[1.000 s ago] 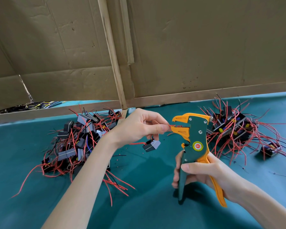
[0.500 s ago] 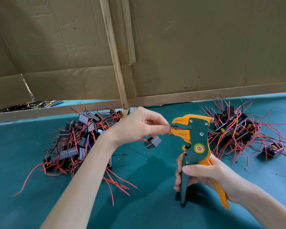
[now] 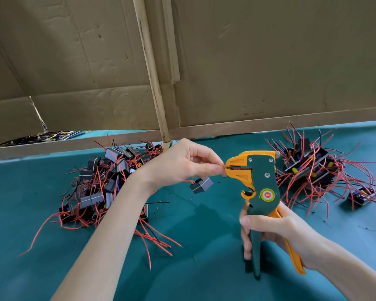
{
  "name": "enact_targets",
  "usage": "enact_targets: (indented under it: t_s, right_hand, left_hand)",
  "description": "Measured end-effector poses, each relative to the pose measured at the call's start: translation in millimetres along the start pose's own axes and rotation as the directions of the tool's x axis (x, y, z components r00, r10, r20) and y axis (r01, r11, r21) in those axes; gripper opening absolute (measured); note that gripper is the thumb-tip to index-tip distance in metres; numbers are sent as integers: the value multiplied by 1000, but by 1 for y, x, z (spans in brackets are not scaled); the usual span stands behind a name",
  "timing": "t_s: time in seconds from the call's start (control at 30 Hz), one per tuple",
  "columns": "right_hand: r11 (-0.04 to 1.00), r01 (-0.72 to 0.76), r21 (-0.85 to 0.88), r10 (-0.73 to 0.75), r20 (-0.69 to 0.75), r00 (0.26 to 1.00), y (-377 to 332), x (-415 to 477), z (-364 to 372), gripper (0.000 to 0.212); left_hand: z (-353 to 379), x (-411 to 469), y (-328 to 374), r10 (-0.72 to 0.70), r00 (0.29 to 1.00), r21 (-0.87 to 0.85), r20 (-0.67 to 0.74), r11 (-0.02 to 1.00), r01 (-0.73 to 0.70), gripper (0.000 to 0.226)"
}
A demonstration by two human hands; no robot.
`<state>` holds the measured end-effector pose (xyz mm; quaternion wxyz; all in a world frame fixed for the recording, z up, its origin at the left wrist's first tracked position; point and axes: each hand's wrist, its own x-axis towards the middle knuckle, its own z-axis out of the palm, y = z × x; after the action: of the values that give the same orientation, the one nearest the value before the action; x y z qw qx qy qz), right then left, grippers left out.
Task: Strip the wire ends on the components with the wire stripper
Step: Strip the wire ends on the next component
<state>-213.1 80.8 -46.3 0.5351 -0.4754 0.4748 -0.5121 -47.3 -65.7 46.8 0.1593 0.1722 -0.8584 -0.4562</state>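
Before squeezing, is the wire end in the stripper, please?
In: the red wire enters the wire stripper's orange mouth.

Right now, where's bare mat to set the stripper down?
Bare mat between the left pile and right pile, below the hanging component; also the near-left corner. Crowded: both piles, with loose wires trailing outward.

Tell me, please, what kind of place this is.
Probably a small workshop bench for electrical hand assembly: piles of wired components on a teal table, a wire stripper gripped by the right hand, a red wire pinched by the left hand, cardboard sheets behind.
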Motion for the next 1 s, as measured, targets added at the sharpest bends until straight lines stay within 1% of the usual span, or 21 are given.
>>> enact_targets:
  t_s: [0.13, 0.17, 0.27, 0.3, 0.37, 0.47, 0.53, 0.6, 0.7, 0.73, 0.83, 0.9, 0.93, 1.0]
  right_hand:
    - [1000, 2, 8, -1, -61, 998, 1, 0, 5, 24]
    - [1000, 13, 9, -12, -93, 996, 2, 0, 9, 24]
    - [999, 42, -5, -42, -245, 969, 9, 0, 18, 29]
    - [999, 39, 1, -37, -267, 963, 11, 1, 20, 30]
    - [999, 19, 32, -11, -234, 972, 11, 2, 19, 29]
    - [979, -12, 201, 28, -76, 997, 5, 6, 12, 15]
    - [962, -37, 269, 39, -2, 999, 5, 9, 7, 21]
    - [946, -43, 320, 36, 27, 999, 8, 12, 2, 27]
    - [924, -66, 377, 72, -1, 997, 10, 15, -7, 38]
    - [920, -69, 386, 84, -22, 996, 10, 16, -9, 35]
    - [905, -63, 420, 104, -74, 992, 10, 18, -13, 17]
    - [897, -75, 435, 120, -79, 990, 10, 17, -13, 15]
    - [896, -80, 436, 125, -76, 989, 10, 17, -13, 15]
    - [896, -87, 436, 132, -72, 989, 9, 16, -12, 15]
  left_hand:
    - [0, 1, -2, 0, 1000, -6, -6, 1000, 0, 7]
    - [0, 1, -2, 1, 1000, -6, -6, 1000, -1, 6]
    - [1, 3, -5, -14, 1000, -6, -19, 1000, 14, 8]
    - [2, 3, -6, -17, 1000, 8, -23, 1000, 17, 9]
    - [3, 5, -9, -22, 1000, 36, -15, 999, 23, 10]
    - [1, 6, -14, -48, 997, 47, -64, 998, 51, 8]
    - [-1, 6, -18, -66, 994, 38, -92, 997, 69, 9]
    - [-1, 8, -22, -93, 990, 35, -109, 995, 97, 8]
    - [0, 10, -30, -137, 977, 71, -162, 986, 150, 8]
    - [0, 11, -32, -148, 973, 89, -179, 982, 166, 8]
    - [2, 13, -40, -142, 959, 153, -244, 971, 182, 8]
    - [3, 16, -44, -146, 942, 220, -303, 951, 218, 8]
    - [3, 16, -46, -170, 939, 213, -300, 947, 239, 9]
    - [4, 15, -49, -222, 948, 148, -229, 954, 259, 9]
